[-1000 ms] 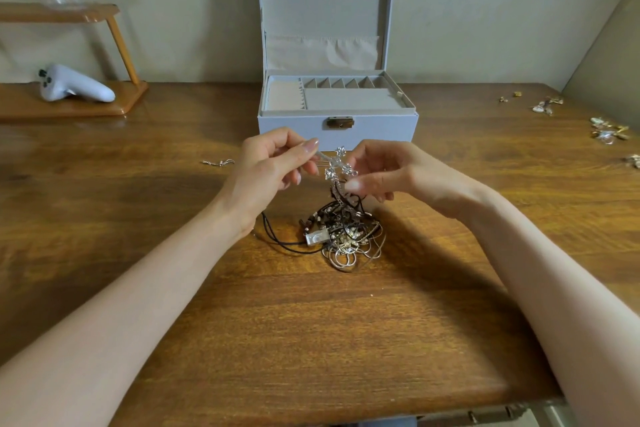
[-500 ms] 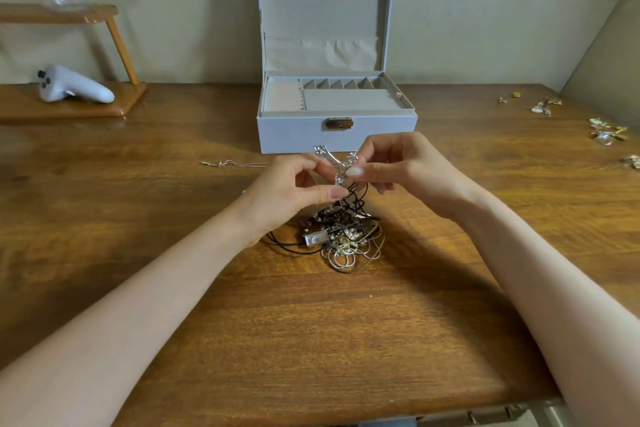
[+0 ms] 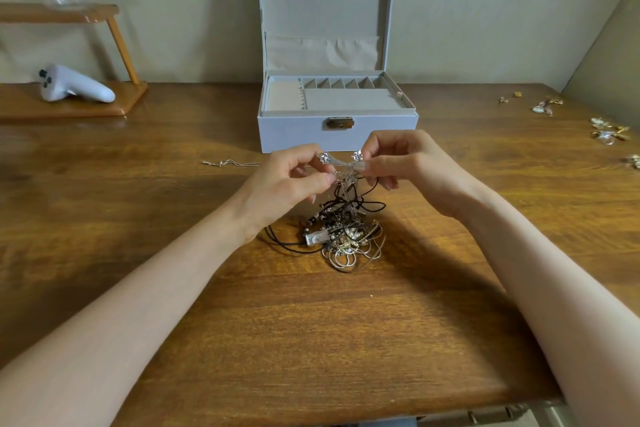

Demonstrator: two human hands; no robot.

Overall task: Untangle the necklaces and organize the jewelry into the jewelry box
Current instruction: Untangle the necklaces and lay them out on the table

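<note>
1. Broadly, the wooden table [image 3: 311, 340] runs wide, with open wood between its near edge and the necklace tangle [image 3: 346, 236].
2. The open jewelry box [image 3: 294, 135] stands at the back, by the wall.
3. The left hand [image 3: 280, 191] and right hand [image 3: 415, 170] hover just before the box, above the tangle.
4. Both hands' fingers [image 3: 377, 146] pinch a silver flower chain [image 3: 341, 163] rising from the tangle.
5. Small jewelry pieces [image 3: 609, 130] lie near the table's right edge.

- Table [image 3: 311, 340]: brown wood, the grain running left to right.
- Stand [image 3: 86, 107]: wooden, far left on the table by the wall, its upper shelf on a slanted leg.
- Controller [image 3: 74, 85]: white, lying on the stand's base.
- Wall [image 3: 173, 28]: beige.
</note>
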